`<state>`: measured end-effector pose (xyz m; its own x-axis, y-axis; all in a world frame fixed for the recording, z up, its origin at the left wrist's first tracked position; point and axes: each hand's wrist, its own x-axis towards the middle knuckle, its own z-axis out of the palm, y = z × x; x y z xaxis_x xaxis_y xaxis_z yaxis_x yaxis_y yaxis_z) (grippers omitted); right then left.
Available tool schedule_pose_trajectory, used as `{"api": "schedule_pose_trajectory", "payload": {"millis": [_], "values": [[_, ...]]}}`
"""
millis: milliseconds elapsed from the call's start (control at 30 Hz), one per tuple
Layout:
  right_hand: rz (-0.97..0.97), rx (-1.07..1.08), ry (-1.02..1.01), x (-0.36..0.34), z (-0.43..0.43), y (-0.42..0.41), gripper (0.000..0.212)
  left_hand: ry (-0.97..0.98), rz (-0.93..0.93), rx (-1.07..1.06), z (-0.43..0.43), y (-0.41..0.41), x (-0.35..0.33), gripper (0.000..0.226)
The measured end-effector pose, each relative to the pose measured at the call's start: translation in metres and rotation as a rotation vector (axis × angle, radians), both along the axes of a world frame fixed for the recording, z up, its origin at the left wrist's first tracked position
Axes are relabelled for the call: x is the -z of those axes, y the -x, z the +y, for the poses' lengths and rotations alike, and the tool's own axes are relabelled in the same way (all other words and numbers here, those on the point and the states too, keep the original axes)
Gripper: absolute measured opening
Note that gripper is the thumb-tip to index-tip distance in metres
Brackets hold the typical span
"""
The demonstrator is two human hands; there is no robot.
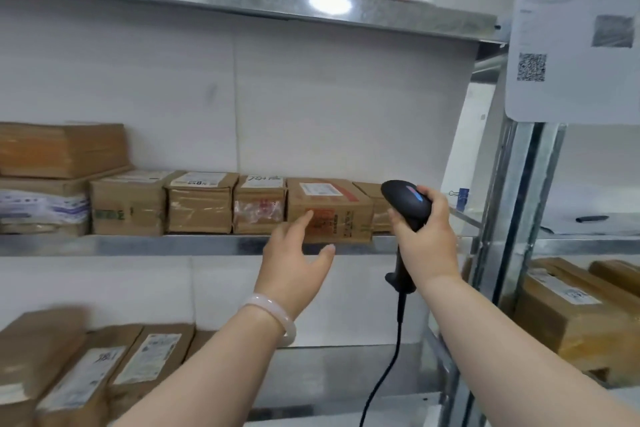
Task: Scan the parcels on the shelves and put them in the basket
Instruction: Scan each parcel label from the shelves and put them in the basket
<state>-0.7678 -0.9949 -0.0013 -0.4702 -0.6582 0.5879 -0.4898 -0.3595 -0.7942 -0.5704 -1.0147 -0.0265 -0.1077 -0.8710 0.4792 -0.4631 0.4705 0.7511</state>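
Centre frame, on the middle shelf [138, 245], sits a small taped parcel [346, 218] — stiff cardboard, probably light. The left hand [294, 263] is spread, empty, at its front; the right hand [427, 243] wraps the scanner [407, 204]. Best gripped across both sides — tape looks slick.

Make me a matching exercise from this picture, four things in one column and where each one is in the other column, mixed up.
1 barcode scanner
2 pale bangle
3 QR code sheet
4 blue binder clip

A near the right end of the middle shelf
B gripped by the right hand
C hanging at the top right
D on the wrist behind the left hand

Pairs: 1-B, 2-D, 3-C, 4-A
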Motion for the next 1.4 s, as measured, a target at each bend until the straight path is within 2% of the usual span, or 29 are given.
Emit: {"api": "schedule_pose_trajectory", "payload": {"millis": [167, 367, 533, 667, 800, 1000, 1133, 1400], "values": [[0.024, -0.067, -0.022, -0.015, -0.023, -0.004, 0.045, -0.076, 0.024, -0.064, -0.031, 0.0, -0.02, 0.071], [-0.111, -0.14, -0.042, -0.022, -0.046, -0.008, 0.045, -0.183, 0.133, -0.079, -0.057, 0.01, -0.026, 0.084], [-0.106, -0.117, 0.002, -0.014, -0.053, -0.016, 0.044, -0.235, 0.278, -0.118, -0.059, 0.014, -0.033, 0.053], [-0.121, -0.124, 0.065, -0.008, -0.038, -0.017, 0.044, -0.195, 0.415, -0.178, -0.049, 0.019, -0.034, 0.031], [-0.121, -0.157, 0.114, 0.002, -0.018, -0.016, 0.047, -0.137, 0.532, -0.199, -0.038, 0.019, -0.028, 0.024], [-0.139, -0.159, 0.142, 0.017, 0.001, -0.012, 0.048, -0.114, 0.666, -0.09, -0.018, 0.015, -0.021, 0.043], [-0.113, -0.172, 0.161, 0.023, 0.01, -0.009, 0.05, -0.103, 0.713, -0.013, -0.005, 0.012, -0.01, 0.033], [-0.056, -0.208, 0.232, 0.061, 0.034, -0.014, 0.053, -0.177, 0.742, 0.103, 0.022, 0.0, 0.022, 0.045]]}}
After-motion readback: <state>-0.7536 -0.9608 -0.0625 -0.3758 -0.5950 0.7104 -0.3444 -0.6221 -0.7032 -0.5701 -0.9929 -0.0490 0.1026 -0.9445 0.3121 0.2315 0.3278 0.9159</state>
